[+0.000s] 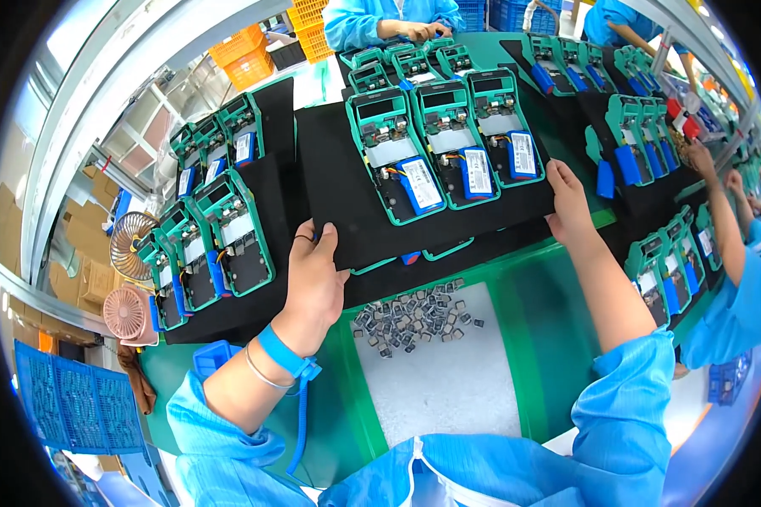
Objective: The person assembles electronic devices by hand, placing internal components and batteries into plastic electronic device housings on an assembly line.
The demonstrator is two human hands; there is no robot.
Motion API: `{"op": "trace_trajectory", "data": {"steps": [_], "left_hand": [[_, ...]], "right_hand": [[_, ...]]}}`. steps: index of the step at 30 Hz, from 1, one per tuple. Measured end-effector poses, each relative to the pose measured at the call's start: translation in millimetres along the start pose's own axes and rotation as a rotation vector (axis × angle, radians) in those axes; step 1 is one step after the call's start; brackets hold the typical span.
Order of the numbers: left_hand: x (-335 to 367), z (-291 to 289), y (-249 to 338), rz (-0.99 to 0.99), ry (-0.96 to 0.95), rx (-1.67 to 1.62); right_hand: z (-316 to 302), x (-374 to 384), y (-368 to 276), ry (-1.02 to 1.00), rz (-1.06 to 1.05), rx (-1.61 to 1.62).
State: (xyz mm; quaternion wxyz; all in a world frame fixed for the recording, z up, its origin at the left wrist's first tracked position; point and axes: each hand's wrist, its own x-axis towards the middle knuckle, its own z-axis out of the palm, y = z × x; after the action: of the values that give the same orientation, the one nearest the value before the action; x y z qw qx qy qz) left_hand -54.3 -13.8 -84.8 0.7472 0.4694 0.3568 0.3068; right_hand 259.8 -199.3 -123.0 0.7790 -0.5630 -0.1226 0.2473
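Between my hands is a flat black board, and a row of three green device housings lies on it. Each housing holds circuit parts, a grey panel and a blue battery pack with a white label and thin wires. My left hand is closed on the board's near left corner, thumb on top. On the right edge, my right hand grips the same board. Edges of more housings show beneath it; the rest of them is hidden. A blue strap with a coiled cord circles my left wrist.
Small square metallic parts lie heaped on a white sheet on the green table. Other housings on black boards stand left and right. Small fans sit far left. Co-workers' hands are across the table and at right.
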Motion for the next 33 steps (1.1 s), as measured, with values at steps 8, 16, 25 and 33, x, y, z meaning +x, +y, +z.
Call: {"op": "trace_trajectory", "data": {"steps": [8, 16, 25, 33], "left_hand": [[1, -11, 1, -0.004, -0.018, -0.011], [-5, -24, 3, -0.009, 0.031, -0.048], [-7, -40, 0, 0.1, -0.06, 0.03], [-3, -45, -9, 0.459, 0.064, 0.381]], "right_hand": [[2, -12, -10, 0.038, 0.056, -0.138], [10, -7, -2, -0.03, -0.125, -0.57], [10, -70, -2, 0.049, -0.673, -0.873], [15, -158, 8, -0.84, -0.767, -1.218]]}}
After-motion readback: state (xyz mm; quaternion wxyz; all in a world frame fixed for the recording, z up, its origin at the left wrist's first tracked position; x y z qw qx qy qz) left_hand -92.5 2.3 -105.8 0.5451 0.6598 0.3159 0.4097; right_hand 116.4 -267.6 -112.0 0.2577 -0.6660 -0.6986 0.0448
